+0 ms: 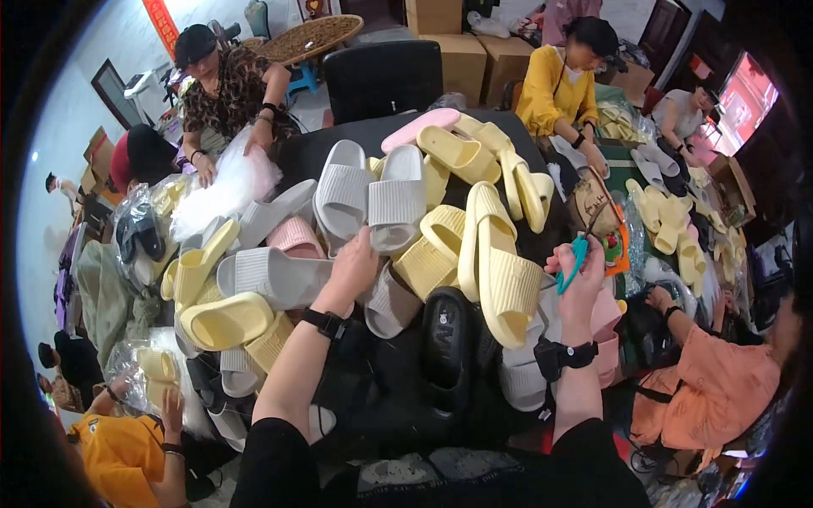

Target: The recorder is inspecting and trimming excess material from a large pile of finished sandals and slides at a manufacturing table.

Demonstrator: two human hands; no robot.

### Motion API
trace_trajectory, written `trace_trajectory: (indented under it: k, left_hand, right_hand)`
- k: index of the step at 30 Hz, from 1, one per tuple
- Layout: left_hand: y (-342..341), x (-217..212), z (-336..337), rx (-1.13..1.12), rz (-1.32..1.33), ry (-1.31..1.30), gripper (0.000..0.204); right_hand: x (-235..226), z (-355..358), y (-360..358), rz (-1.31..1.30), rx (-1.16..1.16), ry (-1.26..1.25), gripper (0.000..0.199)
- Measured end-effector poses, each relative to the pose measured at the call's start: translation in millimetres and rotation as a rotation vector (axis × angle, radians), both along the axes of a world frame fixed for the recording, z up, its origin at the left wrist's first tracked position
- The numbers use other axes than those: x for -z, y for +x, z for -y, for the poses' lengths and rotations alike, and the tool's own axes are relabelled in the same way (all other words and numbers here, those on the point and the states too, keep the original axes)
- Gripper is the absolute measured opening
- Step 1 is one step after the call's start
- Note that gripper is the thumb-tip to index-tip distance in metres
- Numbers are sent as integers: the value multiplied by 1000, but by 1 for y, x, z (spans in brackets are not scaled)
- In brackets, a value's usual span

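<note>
My left hand (354, 266) is closed at the edge of a grey ribbed slipper (397, 196), gripping it near its open end. Another grey slipper (342, 190) lies close beside it on the left. To the right, my right hand (581, 269) is wrapped round scissors with teal handles (573, 264), their dark blades pointing up and away. Between my arms lie a black slipper (447, 351) and a large pale yellow slipper (508, 279). Under my left wrist is a darker grey slipper (390, 303).
Piled slippers cover the black table (296, 161), with a pink one (421, 130) at the far side. A person at far left handles white plastic bags (224, 190). Others work around the table, including one in yellow (555, 85). A black chair (384, 80) stands beyond.
</note>
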State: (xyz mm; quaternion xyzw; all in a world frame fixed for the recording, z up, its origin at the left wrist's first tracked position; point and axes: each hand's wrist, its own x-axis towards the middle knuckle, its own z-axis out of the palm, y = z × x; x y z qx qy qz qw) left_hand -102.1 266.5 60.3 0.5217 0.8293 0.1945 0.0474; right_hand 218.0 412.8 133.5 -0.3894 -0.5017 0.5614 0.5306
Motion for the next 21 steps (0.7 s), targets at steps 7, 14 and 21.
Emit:
trace_trajectory:
  k: [7,14,21]
  left_hand:
    - [15,-37,58,-53,433,387,32]
    - [37,-89,111,-19,876,627,30]
    - [62,-123,146,78,879,617,30]
  right_hand:
    - [-21,68,16,-35,-289,67,44]
    - [15,168,-6,47,-878,-224,50]
    - [4,225,-12,-150,-1087,-281,50]
